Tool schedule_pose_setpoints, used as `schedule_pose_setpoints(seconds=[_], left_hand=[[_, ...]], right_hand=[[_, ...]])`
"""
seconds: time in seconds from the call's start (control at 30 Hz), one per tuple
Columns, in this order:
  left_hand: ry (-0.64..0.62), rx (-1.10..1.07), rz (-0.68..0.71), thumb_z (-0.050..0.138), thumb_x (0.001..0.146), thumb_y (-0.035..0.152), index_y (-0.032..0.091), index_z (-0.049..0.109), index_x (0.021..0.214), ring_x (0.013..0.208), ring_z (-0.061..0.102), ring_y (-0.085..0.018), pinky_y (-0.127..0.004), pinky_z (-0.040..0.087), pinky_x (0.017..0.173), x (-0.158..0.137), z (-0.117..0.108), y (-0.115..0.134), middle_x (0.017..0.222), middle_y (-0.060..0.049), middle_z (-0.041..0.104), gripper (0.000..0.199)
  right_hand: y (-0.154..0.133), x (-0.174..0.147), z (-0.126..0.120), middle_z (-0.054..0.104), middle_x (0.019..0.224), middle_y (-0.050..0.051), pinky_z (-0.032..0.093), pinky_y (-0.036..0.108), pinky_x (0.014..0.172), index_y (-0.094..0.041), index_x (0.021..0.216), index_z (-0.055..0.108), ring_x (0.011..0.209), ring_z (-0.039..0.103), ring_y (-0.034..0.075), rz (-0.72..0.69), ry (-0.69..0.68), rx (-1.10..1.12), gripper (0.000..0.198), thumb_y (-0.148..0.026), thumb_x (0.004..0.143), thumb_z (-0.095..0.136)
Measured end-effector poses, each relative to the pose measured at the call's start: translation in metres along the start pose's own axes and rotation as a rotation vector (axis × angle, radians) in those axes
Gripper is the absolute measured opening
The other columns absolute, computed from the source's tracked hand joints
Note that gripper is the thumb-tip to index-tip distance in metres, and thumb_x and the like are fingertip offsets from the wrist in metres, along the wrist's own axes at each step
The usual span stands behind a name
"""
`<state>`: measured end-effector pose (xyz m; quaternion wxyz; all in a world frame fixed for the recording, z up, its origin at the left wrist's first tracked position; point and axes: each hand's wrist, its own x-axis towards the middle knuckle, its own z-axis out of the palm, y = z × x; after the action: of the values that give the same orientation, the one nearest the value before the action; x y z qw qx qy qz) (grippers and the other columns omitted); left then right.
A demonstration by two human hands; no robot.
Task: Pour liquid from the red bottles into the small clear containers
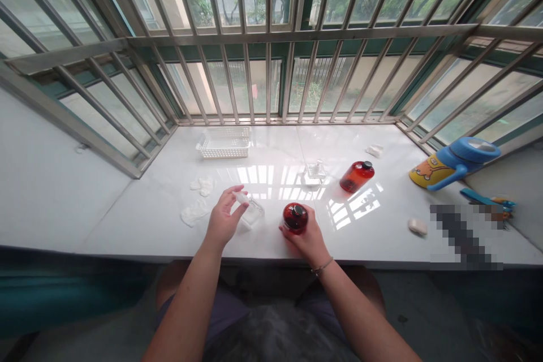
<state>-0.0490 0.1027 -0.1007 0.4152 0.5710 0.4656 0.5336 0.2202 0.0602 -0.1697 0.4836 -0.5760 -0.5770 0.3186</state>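
My left hand [224,214] has its thumb and fingers curled round the whitish top of a small clear bottle [253,215], which looks tilted. The bottle's see-through body blends into the glossy white surface, so its outline is hard to make out. My right hand [309,236] wraps round a red-brown bottle [292,216] with a black cap, held upright close to the front edge. A second red-brown bottle [356,177] with a dark cap stands farther back on the right. Left of it is another small clear glass bottle [316,169].
A white perforated basket [224,147] sits at the back left. Crumpled white tissues [195,212] lie left of my left hand, another tissue [374,150] at the back right. To the right are a blue-and-yellow cup [452,164], a beige oval object [417,227] and blue-handled tools [483,201]. Window bars border the counter.
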Motion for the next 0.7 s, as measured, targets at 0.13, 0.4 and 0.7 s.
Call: schedule_pose_setpoints(seconds=[0.13, 0.4, 0.7], left_hand=[[0.035, 0.026, 0.007, 0.081, 0.092, 0.050, 0.024, 0.076, 0.109, 0.137, 0.063, -0.031, -0.049, 0.050, 0.120, -0.0008, -0.0001, 0.0017, 0.147, -0.012, 0.062, 0.032], [0.073, -0.036, -0.007, 0.084, 0.089, 0.050, 0.022, 0.078, 0.105, 0.127, 0.068, -0.030, -0.050, 0.056, 0.114, -0.0015, 0.0009, 0.0088, 0.148, -0.013, 0.061, 0.033], [0.078, 0.016, -0.009, 0.084, 0.088, 0.051, 0.022, 0.079, 0.101, 0.129, 0.068, -0.030, -0.052, 0.052, 0.119, 0.0006, 0.0021, 0.0062, 0.146, -0.012, 0.062, 0.032]], right_hand=[[-0.0030, -0.0004, -0.0009, 0.067, 0.130, 0.012, 0.060, 0.051, 0.102, -0.026, 0.137, 0.050, 0.115, 0.072, 0.032, 0.004, -0.008, 0.007, 0.077, -0.049, 0.076, 0.091], [-0.0022, 0.0001, -0.0007, 0.067, 0.132, 0.012, 0.059, 0.050, 0.103, -0.026, 0.137, 0.050, 0.116, 0.072, 0.032, 0.005, -0.006, 0.003, 0.077, -0.048, 0.076, 0.091], [-0.0040, -0.0007, -0.0013, 0.067, 0.132, 0.013, 0.060, 0.051, 0.103, -0.025, 0.137, 0.050, 0.118, 0.072, 0.032, -0.002, 0.001, -0.003, 0.077, -0.049, 0.077, 0.091]])
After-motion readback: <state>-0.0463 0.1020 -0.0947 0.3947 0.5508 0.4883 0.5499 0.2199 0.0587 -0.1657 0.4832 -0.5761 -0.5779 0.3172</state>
